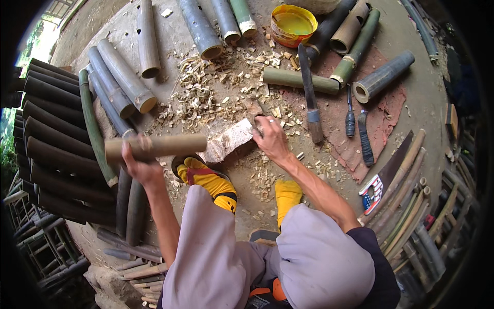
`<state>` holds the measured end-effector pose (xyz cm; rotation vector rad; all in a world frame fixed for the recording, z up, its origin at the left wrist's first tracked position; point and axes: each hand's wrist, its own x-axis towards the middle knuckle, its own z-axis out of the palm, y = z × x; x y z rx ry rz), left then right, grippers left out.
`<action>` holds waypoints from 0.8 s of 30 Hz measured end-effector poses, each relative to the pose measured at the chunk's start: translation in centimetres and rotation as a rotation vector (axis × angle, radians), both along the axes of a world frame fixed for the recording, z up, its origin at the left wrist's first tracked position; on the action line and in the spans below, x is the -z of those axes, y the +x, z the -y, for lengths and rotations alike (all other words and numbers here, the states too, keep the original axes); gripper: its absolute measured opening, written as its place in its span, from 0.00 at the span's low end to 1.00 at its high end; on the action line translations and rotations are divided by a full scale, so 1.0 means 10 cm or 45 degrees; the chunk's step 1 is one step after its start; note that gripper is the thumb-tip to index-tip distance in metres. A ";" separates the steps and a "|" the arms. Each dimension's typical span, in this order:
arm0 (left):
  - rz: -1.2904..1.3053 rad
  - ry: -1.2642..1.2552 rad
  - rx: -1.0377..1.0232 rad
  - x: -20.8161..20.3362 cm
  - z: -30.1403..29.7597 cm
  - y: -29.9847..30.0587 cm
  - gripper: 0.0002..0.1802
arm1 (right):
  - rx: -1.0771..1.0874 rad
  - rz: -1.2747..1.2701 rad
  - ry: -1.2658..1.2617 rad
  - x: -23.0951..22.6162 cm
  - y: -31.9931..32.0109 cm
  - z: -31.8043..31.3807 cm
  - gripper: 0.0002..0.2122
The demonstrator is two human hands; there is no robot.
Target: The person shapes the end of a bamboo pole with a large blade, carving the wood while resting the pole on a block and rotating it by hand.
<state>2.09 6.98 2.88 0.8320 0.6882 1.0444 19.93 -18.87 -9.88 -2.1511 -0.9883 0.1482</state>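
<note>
My left hand [141, 167] is wrapped round a brown bamboo tube [175, 146], held level and slightly blurred above the ground. My right hand [271, 138] is curled closed at the right end of a rough, pale wooden block [226, 141]. A short brown piece [252, 107] sticks out just beyond its fingers; I cannot tell whether the hand grips it. The block lies between my feet, which wear yellow socks [218, 186]. Pale bamboo shavings [198, 98] are heaped in front of the block.
Right of the shavings lie a long knife [309, 92], smaller dark-handled tools [350, 113] and a handsaw [378, 193]. A yellow tub of liquid [293, 24] stands at the back. Bamboo tubes [126, 74] lie around, with dark ones stacked [62, 139] at left.
</note>
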 end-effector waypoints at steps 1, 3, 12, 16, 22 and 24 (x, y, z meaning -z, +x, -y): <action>0.030 -0.092 -0.054 0.15 -0.17 0.07 0.16 | 0.109 -0.166 -0.164 -0.01 -0.01 0.11 0.18; 0.006 -0.243 -0.154 0.45 -0.65 0.08 0.15 | 0.192 -0.097 -0.259 -0.03 0.00 0.22 0.24; -1.049 -0.205 0.572 0.81 0.18 0.49 0.36 | 0.206 -0.192 -0.356 0.17 0.01 0.50 0.32; -1.792 1.225 1.354 0.62 0.68 0.72 0.56 | 0.237 -0.169 -0.235 0.19 -0.12 0.39 0.31; -1.919 1.464 1.219 0.98 0.96 0.70 0.47 | 0.280 -0.066 -0.136 0.22 -0.12 0.30 0.27; -1.730 1.353 1.057 0.88 0.92 0.74 0.44 | 0.244 -0.139 -0.171 0.31 -0.03 0.22 0.27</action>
